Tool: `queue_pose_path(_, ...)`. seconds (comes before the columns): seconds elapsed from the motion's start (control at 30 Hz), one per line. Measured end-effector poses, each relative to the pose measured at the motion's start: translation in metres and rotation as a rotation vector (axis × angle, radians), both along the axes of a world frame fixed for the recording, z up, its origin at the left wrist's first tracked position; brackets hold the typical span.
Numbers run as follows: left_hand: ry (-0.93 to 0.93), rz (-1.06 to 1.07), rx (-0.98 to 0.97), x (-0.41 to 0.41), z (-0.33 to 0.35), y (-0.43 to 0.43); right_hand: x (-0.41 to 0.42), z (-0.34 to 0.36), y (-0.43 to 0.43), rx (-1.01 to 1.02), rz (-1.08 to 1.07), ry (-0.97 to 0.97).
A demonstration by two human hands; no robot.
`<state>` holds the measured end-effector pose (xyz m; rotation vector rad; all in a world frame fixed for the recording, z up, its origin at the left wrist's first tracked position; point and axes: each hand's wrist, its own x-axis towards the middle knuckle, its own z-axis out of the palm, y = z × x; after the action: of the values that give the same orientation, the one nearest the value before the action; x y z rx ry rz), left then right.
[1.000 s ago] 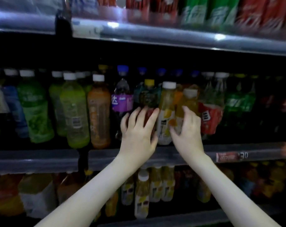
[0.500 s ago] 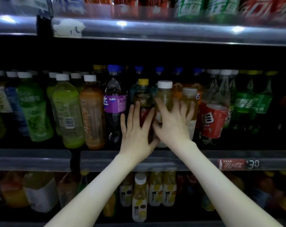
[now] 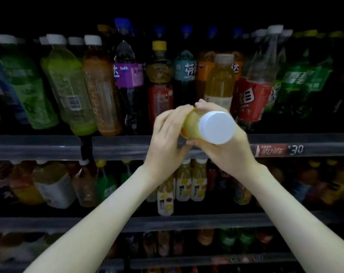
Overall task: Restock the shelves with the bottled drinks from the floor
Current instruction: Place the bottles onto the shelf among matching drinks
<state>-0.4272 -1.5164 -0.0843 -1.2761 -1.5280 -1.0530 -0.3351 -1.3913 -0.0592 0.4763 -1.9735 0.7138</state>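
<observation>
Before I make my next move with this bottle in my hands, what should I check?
1. Grip: left hand and right hand both curl round the juice bottle: ok.
2. Is its white cap on: ok. Tightness: cannot tell.
3. Bottle upright: not ok, it is tipped, cap toward the camera.
4. Free front slot right of the red-label bottle: cannot tell, the hands hide the shelf there.
5. Label facing out: cannot tell.
</observation>
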Motion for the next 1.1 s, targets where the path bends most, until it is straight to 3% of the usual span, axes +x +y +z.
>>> queue_pose_path(0.13,0.018,-0.118,0.039,0.032,-0.001,-0.01,0.036,-0.002,-0.011,-0.131,-0.066,0.078)
queue_pose_path(0.27,-0.112,-0.096,0.146,0.039,-0.063,-0.028,0.065,-0.018,-0.007,-0.234,-0.037,0.032)
queue_pose_path(0.33,-0.357,0.038,0.031,0.028,-0.106,-0.04,0.073,-0.042,-0.002,-0.273,0.011,-0.07)
queue_pose_path(0.43,-1.043,0.311,-0.226,0.008,-0.155,-0.051,0.071,-0.09,0.008,-0.408,-0.03,-0.314)
queue_pose_path(0.5,-1.278,0.385,-0.407,-0.003,-0.175,-0.049,0.06,-0.117,0.013,-0.505,-0.087,-0.506)
queue_pose_path(0.6,-1.338,0.311,-0.51,-0.014,-0.185,-0.036,0.033,-0.146,0.02,-0.558,-0.165,-0.691)
queue_pose_path(0.77,-1.277,0.354,-0.57,-0.017,-0.189,-0.021,-0.01,-0.18,0.013,-0.558,-0.147,-0.879)
queue_pose_path(0.93,-1.293,0.326,-0.57,-0.016,-0.195,-0.02,-0.05,-0.194,0.009,-0.56,-0.167,-0.925)
queue_pose_path(1.1,-1.29,0.311,-0.612,-0.015,-0.194,-0.019,-0.051,-0.196,0.01,-0.433,-0.17,-0.983)
